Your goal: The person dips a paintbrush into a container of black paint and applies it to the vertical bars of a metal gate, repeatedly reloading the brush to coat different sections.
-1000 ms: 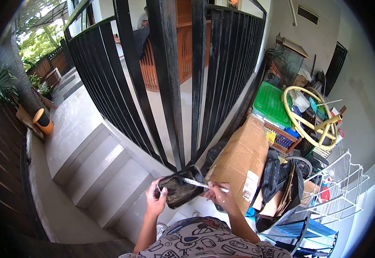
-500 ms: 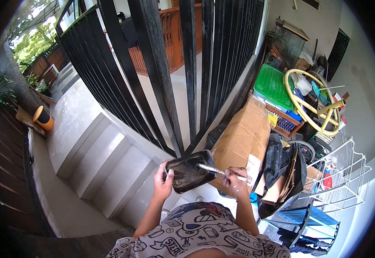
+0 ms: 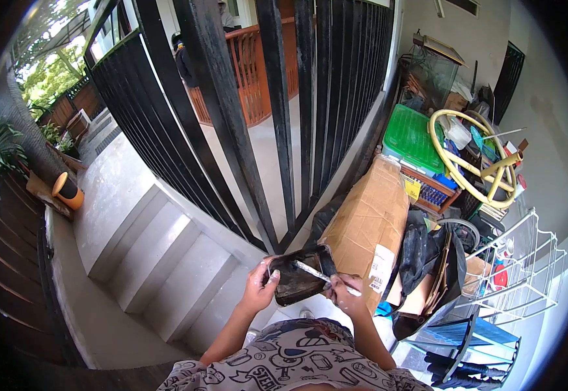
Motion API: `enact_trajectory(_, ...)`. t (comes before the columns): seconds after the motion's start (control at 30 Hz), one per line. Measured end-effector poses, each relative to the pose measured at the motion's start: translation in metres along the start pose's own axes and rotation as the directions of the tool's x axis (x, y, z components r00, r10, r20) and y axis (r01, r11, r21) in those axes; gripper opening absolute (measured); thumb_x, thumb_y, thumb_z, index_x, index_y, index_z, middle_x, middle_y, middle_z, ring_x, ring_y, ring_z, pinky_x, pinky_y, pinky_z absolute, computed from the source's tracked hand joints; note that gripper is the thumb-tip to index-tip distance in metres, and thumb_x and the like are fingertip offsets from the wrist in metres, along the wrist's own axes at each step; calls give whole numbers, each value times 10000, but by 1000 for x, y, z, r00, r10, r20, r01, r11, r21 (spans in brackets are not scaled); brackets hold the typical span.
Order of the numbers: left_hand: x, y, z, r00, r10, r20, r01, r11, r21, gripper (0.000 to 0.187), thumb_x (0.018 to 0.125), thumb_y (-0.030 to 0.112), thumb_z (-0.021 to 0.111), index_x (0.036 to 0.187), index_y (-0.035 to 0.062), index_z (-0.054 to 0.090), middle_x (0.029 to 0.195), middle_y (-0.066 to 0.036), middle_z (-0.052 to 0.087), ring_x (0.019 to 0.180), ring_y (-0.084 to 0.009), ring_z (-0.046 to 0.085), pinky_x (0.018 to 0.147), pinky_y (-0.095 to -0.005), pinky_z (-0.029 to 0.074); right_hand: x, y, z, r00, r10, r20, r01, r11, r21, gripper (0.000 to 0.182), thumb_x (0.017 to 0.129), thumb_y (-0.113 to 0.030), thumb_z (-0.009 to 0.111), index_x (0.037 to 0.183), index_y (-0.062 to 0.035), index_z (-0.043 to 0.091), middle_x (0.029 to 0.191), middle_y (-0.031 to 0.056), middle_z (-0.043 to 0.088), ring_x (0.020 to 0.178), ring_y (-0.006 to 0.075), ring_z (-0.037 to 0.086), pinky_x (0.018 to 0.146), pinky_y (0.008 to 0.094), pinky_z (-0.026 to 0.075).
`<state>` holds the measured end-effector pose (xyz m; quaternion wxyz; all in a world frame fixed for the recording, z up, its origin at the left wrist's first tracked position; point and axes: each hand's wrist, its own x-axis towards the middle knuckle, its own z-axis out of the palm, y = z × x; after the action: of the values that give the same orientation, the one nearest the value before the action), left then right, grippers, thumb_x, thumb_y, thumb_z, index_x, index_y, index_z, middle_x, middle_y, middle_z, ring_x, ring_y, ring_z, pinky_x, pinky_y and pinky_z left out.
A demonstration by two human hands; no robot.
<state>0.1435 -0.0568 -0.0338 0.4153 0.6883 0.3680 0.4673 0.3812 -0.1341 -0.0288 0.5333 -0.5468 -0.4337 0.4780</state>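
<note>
Gripped black rectangular tray [image 3: 297,287] by its left edge in left hand [image 3: 260,288], slim white stick-like tool [image 3: 314,272] over it in right hand [image 3: 345,296].

Tray [image 3: 295,289] left of carton [image 3: 364,218]

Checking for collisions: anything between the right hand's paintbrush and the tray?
Nothing visible. The paintbrush in the right hand slants over the right rim of the black tray, its tip within the tray's outline; contact can't be told. The left hand holds the left edge, off the brush's line.
</note>
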Motion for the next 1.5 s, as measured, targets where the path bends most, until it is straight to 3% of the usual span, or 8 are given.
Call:
enact_trajectory(0.17,3,1,2,997,-1,76,-4,998,69,307,977,64,558,1268,-27,587,1131,-183,657,1025,-273,657,924,-350,502,5,15,1,958,-233,167,255,959,-123,171,950,-75,632,805,14,641,606,14,564,555,74,532,527,252,419)
enact_trajectory(0.5,4,-3,13,986,66,152,-74,996,45,308,984,97,543,1258,-40,577,1179,-220,651,1088,-346,649,979,-397,487,-4,1,12,964,-212,158,227,970,-88,219,956,-84,626,763,19,612,610,27,547,544,76,494,512,279,393)
enact_trajectory(0.6,5,-5,12,985,87,148,-93,995,31,307,985,98,545,1257,-41,576,1170,-218,654,1074,-346,654,969,-400,492,-4,6,9,982,-39,185,32,999,38,229,964,-99,615,764,11,633,607,8,563,537,78,501,507,273,396)
enact_trajectory(0.83,7,7,9,999,29,24,-29,999,25,298,988,88,521,1242,-47,601,1139,-194,666,1058,-297,653,959,-369,485,-1,-8,-8,995,-75,-60,79,994,70,196,938,-91,633,787,25,679,626,19,598,546,81,535,522,236,411)
enact_trajectory(0.93,3,4,9,1000,12,-15,-12,1000,20,301,990,93,513,1240,-52,597,1130,-188,667,1050,-296,653,962,-368,484,2,3,-27,988,-156,19,157,984,-87,164,907,-63,620,783,33,667,646,25,609,564,91,552,539,244,435)
enact_trajectory(1.2,7,12,8,997,41,70,-44,998,40,337,990,101,505,1290,-46,555,1202,-214,635,1105,-336,632,1002,-386,467,4,-8,-42,987,-138,-84,149,978,143,145,920,14,550,786,31,601,718,71,626,611,110,574,562,240,461)
enact_trajectory(1.43,11,18,-1,991,54,125,-63,996,68,358,1016,153,458,1294,-51,553,1230,-218,629,1138,-335,620,1018,-398,457,2,-19,-36,993,-119,24,112,972,206,106,914,94,522,860,33,590,790,92,634,654,130,592,594,254,487)
enact_trajectory(1.5,10,19,-4,990,53,132,-64,995,81,360,1021,160,439,1286,-52,560,1221,-208,636,1132,-311,622,1016,-395,457,6,-15,-38,973,-208,96,202,977,69,83,909,96,549,870,35,591,808,93,632,669,135,595,607,261,494)
